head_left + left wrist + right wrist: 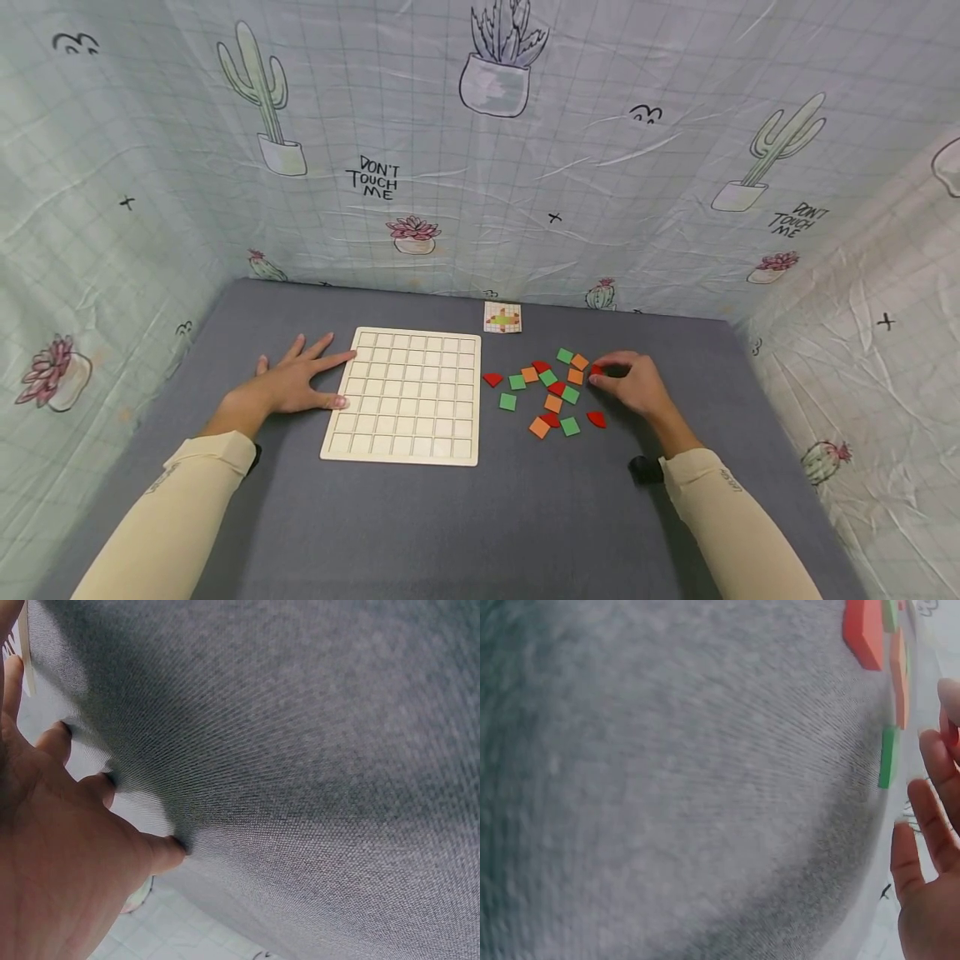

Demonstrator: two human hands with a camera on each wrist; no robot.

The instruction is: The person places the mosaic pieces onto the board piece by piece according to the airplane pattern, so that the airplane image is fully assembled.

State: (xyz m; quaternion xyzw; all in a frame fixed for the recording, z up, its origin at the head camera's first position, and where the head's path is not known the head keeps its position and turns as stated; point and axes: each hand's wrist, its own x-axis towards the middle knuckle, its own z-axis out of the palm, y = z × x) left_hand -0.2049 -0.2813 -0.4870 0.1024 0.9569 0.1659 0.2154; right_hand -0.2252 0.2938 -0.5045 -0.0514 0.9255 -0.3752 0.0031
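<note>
A pale wooden grid board lies flat on the table. My left hand is spread beside it, with thumb and index fingertip on its left edge. In the left wrist view the other fingertips of that hand rest on the grey cloth. On the right, between thumb and index finger, my right hand pinches a red tile with a curved edge. The same red tile shows between the fingers in the right wrist view, partly hidden. Left of this hand are scattered green square tiles and orange square tiles.
More red curved tiles lie among the squares, some overlapping. A small picture card with a coloured pattern lies behind the board near the back edge. Cactus-print fabric walls stand around the grey table at the back and sides.
</note>
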